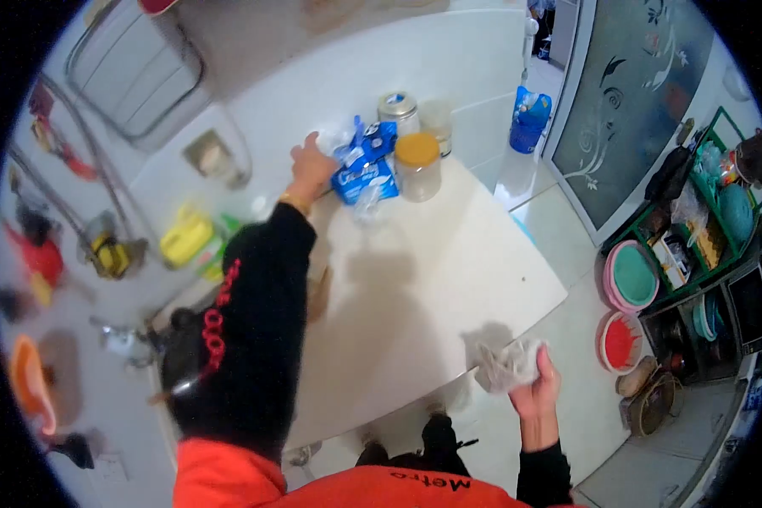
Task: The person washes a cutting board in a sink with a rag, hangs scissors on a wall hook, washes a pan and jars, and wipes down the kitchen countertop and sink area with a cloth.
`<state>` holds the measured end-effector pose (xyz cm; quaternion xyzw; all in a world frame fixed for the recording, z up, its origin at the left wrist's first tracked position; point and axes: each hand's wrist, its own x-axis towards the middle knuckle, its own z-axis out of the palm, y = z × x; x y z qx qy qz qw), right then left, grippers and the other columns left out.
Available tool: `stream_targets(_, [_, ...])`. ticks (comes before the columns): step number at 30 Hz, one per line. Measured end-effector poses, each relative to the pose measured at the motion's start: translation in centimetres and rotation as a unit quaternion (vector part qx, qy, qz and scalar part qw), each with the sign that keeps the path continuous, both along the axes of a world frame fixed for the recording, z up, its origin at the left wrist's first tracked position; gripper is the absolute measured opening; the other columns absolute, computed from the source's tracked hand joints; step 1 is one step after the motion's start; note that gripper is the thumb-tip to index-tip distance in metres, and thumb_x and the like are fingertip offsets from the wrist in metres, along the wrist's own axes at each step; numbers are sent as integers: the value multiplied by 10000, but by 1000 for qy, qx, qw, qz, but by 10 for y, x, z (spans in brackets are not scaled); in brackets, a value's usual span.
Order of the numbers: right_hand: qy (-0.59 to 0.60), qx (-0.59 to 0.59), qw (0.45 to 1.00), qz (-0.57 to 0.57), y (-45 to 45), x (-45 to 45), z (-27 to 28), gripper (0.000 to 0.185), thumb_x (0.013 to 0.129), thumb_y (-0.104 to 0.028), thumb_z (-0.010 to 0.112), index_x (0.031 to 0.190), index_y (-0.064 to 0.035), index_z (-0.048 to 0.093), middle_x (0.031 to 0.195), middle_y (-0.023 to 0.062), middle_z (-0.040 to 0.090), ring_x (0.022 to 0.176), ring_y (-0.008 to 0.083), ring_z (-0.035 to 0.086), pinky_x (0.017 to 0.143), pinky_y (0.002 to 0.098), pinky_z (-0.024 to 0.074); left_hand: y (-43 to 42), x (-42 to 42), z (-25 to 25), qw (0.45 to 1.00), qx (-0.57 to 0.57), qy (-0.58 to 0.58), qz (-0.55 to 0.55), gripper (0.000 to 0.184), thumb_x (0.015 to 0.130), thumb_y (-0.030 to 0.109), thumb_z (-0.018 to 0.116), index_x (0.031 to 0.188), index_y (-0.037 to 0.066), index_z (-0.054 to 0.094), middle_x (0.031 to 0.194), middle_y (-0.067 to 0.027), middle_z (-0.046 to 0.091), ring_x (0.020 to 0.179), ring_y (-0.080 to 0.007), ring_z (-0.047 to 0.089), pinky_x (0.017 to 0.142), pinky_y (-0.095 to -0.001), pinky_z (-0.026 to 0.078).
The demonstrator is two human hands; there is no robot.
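The person's two bare hands worked at opposite sides of a pale tabletop [415, 288]. The left hand [311, 171] reached to the wall side, beside blue packets [366, 181] and a bundle of clear plastic [337, 142]; two of its fingertips were parted and loosely bent, but whether the other fingers gripped the plastic could not be told. The right hand [535, 396] held a crumpled pale wad [506, 367] near the tabletop's front edge, its fingers closed against the wad's side; whether the material was cloth or thin plastic was unclear. To the right of the packets stood a jar with a yellow lid [418, 173], with a metal-lidded jar [399, 112] and a further glass jar [437, 127] behind it. A small piece of clear plastic [367, 204] lay in front of the packets. As to progress, the wad was already in hand and the packets and jars were grouped together at the wall side, both lids in place. The left hand had reached the group, yet no packet or jar was visibly lifted. With both hands occupied at separate places, the work was judged to be under way rather than finished; how much remained could not be determined.
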<state>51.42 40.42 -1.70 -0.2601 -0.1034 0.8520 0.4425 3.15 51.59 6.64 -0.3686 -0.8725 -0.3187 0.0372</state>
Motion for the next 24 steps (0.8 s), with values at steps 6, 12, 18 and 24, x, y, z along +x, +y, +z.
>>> stream_targets(6, [-54,-66,992,-94,-3,71,-40,290,889,-335,531,960,-57,571,928,99,605,918,324,573,934,569,381,43,-66,-30,982,-171,85,2,398,755,290,608,1101,100,565,1117,-233,545,1039,-403,517,866,-452,445])
stream_targets(12, [-45,-69,995,-59,14,75,-56,276,884,-289,528,1000,-40,550,1001,93,584,987,311,552,947,529,388,8,-79,-21,983,170,-30,67,208,787,220,617,832,19,590,792,-177,620,777,-325,597,677,-409,456])
stream_targets(18, [-66,-75,989,-107,38,72,-32,256,890,-306,515,945,-60,557,935,100,600,936,296,564,902,491,419,-52,22,-76,978,82,-183,-61,33,812,61,570,819,29,566,687,-16,548,573,-116,504,472,-278,408])
stream_targets(24, [-93,-4,990,-107,50,105,-11,262,892,-307,508,938,-57,571,918,109,605,912,289,573,893,477,427,-42,47,-131,914,118,-387,16,167,766,21,585,931,5,604,741,-66,596,625,-149,555,490,-318,445])
